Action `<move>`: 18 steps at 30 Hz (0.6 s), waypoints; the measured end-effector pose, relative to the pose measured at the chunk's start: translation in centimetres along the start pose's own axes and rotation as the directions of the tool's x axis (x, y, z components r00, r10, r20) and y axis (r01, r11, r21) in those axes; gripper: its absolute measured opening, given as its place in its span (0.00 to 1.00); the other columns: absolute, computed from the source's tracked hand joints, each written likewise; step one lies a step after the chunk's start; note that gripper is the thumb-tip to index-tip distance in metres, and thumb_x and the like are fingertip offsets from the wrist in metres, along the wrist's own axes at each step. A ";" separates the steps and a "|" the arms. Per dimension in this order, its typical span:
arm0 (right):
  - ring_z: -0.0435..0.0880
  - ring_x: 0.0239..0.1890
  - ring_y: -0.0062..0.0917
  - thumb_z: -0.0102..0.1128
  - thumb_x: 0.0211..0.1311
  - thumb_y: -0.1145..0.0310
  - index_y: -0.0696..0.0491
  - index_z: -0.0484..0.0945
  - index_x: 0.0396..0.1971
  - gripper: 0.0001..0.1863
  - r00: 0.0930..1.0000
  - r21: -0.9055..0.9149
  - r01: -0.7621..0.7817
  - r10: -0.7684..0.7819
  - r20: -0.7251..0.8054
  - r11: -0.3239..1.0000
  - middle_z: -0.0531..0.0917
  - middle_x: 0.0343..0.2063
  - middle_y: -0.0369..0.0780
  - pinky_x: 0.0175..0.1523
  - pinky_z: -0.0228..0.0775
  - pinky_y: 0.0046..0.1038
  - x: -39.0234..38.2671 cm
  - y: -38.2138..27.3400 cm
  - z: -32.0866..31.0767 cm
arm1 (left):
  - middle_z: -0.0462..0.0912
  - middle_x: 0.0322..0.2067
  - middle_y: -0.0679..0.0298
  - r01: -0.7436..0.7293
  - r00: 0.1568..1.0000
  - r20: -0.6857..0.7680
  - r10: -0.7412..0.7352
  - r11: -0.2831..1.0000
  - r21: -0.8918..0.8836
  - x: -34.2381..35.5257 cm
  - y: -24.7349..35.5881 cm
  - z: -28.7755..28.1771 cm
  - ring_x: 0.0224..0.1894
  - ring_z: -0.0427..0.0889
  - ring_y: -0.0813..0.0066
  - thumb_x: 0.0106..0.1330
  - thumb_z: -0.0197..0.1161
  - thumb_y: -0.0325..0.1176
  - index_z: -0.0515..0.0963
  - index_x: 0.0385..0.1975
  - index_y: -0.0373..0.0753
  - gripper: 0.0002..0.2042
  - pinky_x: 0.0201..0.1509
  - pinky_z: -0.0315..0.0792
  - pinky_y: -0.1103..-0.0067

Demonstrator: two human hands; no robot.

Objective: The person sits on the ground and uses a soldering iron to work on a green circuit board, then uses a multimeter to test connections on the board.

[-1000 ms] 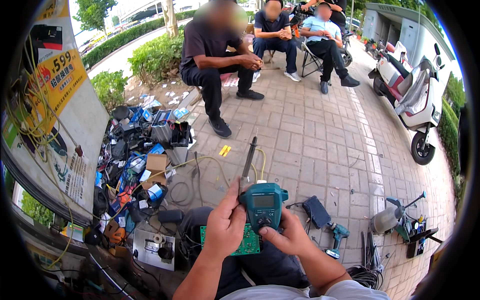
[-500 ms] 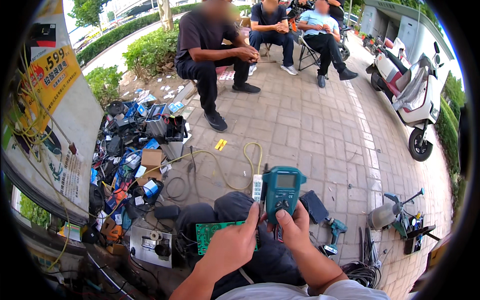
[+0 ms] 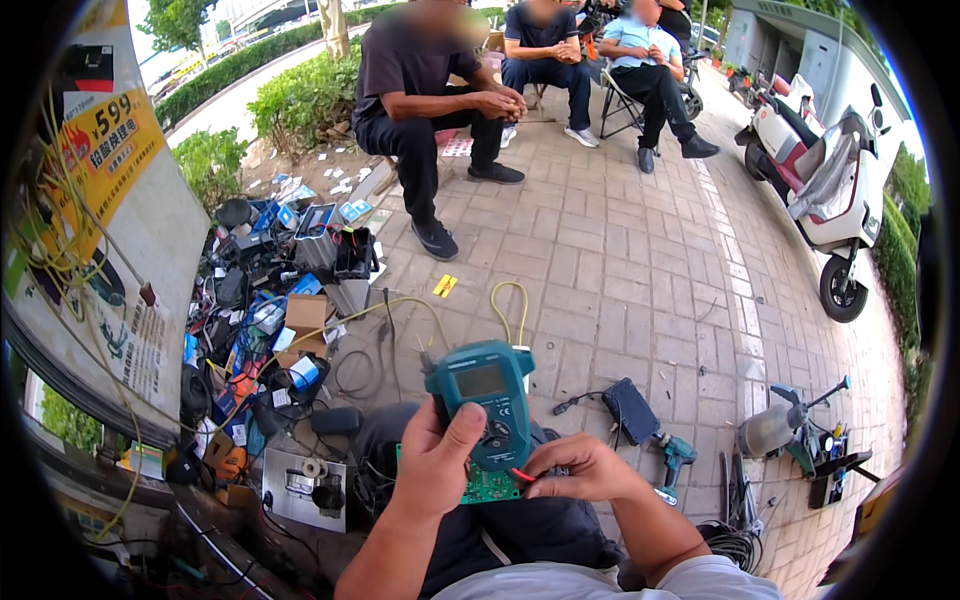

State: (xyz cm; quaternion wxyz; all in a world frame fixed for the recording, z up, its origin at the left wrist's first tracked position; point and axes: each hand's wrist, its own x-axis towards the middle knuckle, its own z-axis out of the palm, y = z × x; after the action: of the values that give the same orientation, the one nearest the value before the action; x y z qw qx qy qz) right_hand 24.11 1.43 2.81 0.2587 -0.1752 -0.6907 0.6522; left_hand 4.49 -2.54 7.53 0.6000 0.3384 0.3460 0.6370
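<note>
My left hand [image 3: 432,462] is wrapped round a teal multimeter [image 3: 482,383], its thumb lying on the front below the grey screen. The meter is tilted, its top toward the left. At its lower end my right hand [image 3: 580,466] pinches a red test lead [image 3: 523,475]; whether the lead sits in a socket I cannot tell. Under the meter a green circuit board [image 3: 490,490] lies on my lap, partly covered by the meter and my hands.
A heap of electronic parts and boxes [image 3: 305,312] lies on the left beside a metal plate [image 3: 290,510]. To the right are a black box [image 3: 630,408], a cordless drill [image 3: 675,462] and a sprayer bottle [image 3: 768,432]. People sit ahead; a white scooter [image 3: 840,185] stands far right.
The multimeter has passed from my right hand to my left and moved leftward. My right hand has dropped to its lower end and now grips the red lead.
</note>
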 end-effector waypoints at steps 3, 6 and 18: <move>0.81 0.36 0.24 0.64 0.53 0.74 0.61 0.79 0.34 0.09 0.996 -0.035 0.031 -0.034 -0.085 0.999 0.83 0.31 0.42 0.42 0.71 0.24 -0.8 0.1 -1.0 | 0.75 0.45 0.44 0.017 0.999 0.037 -0.014 0.997 -0.078 -0.1 0.6 0.2 0.43 0.80 0.53 0.67 0.53 0.38 0.61 0.54 0.26 0.23 0.47 0.76 0.63; 0.81 0.30 0.24 0.66 0.51 0.72 0.59 0.80 0.31 0.09 0.992 -0.169 -0.114 0.102 -0.079 0.979 0.82 0.26 0.41 0.37 0.71 0.24 -1.3 -0.9 -2.2 | 0.74 0.45 0.43 -0.062 0.998 0.014 0.062 0.998 0.016 -0.2 0.6 0.0 0.42 0.80 0.53 0.67 0.52 0.38 0.61 0.55 0.27 0.23 0.45 0.77 0.61; 0.76 0.27 0.26 0.63 0.45 0.78 0.57 0.79 0.26 0.05 0.799 -0.647 -0.419 -0.079 -0.596 0.637 0.79 0.21 0.39 0.35 0.68 0.26 -9.2 4.0 -12.1 | 0.74 0.48 0.52 -0.542 0.736 -0.427 0.526 0.835 0.093 -2.6 12.1 -8.2 0.41 0.80 0.63 0.68 0.47 0.48 0.64 0.55 0.33 0.25 0.35 0.80 0.71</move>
State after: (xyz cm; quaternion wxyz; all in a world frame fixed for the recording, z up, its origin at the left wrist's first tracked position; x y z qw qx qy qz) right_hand 38.18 6.24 -2.13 0.2909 -0.5216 -0.7642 0.2436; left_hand -8.75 -5.87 13.41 0.3052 0.2605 0.3473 0.8475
